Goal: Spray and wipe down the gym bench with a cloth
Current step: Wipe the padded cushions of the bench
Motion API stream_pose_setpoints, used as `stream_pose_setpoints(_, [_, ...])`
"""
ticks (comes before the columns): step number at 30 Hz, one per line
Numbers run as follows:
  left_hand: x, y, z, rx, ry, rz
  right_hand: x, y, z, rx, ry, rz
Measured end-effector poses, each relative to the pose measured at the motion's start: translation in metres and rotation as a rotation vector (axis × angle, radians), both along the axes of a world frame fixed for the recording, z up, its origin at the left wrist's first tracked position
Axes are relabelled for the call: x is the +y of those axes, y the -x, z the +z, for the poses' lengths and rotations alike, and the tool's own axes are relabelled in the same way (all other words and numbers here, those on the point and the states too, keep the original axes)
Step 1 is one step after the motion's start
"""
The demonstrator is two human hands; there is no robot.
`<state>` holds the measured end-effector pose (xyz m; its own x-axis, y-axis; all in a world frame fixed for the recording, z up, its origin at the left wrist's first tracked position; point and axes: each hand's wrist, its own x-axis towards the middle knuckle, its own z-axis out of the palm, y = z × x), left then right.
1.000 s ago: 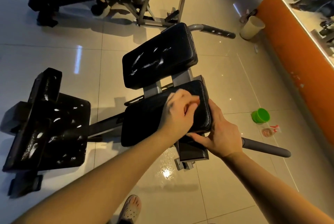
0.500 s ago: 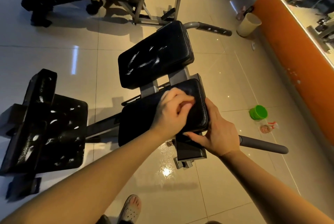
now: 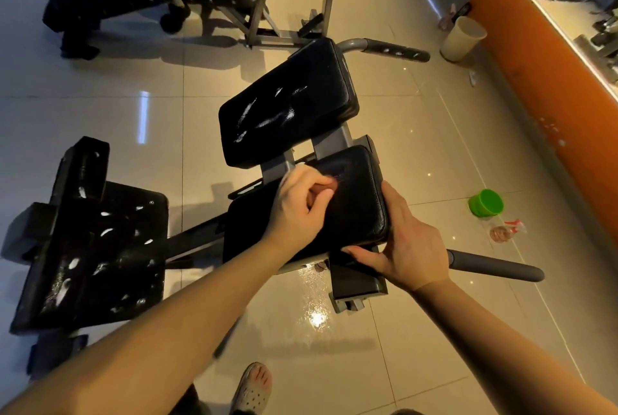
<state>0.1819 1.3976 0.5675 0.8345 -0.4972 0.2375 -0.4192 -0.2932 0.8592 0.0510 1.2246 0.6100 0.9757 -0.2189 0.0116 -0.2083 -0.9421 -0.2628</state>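
L hand (image 3: 297,210) curled on soft cloth (image 3: 290,174) atop near pad (image 3: 361,200); R hand (image 3: 408,247) grips pad's edge, prob slick, firm vinyl

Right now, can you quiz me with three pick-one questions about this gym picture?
1. Where is the green tub?
A) on the floor, right of the bench
B) on a pad
C) in the bin

2. What colour is the wall?
A) blue
B) orange
C) white

3. What is the right hand doing?
A) hanging free
B) holding a bottle
C) gripping the near pad by its edge

Answers: 1 A, it sits on the tiles; 2 B, the wall at right is orange; 3 C, its thumb and fingers clasp the pad's edge.
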Motion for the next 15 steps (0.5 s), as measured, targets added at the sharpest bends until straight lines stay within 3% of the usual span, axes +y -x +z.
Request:
stream_pose_setpoints(3, [0.044, -0.022, -0.033, 0.284, -0.16, 0.297, 0.0, 0.0, -0.002, -0.012, -0.01, -0.008])
stream_pose_setpoints(5, [0.025, -0.033, -0.023, 0.334, -0.167, 0.371, 0.0, -0.001, -0.001, -0.01, -0.009, -0.012])
stream_pose_setpoints(10, [-0.06, -0.002, 0.048, 0.148, 0.086, 0.071, 0.002, 0.0, 0.001, -0.015, 0.028, -0.006])
stream_pose_setpoints(13, [-0.018, 0.024, 0.026, -0.016, 0.078, -0.112, 0.001, 0.001, 0.001, -0.017, 0.002, 0.002])
stream_pose_setpoints(15, [0.032, 0.022, -0.014, 0.054, 0.002, 0.001, 0.001, 0.0, 0.001, -0.025, -0.017, -0.001])
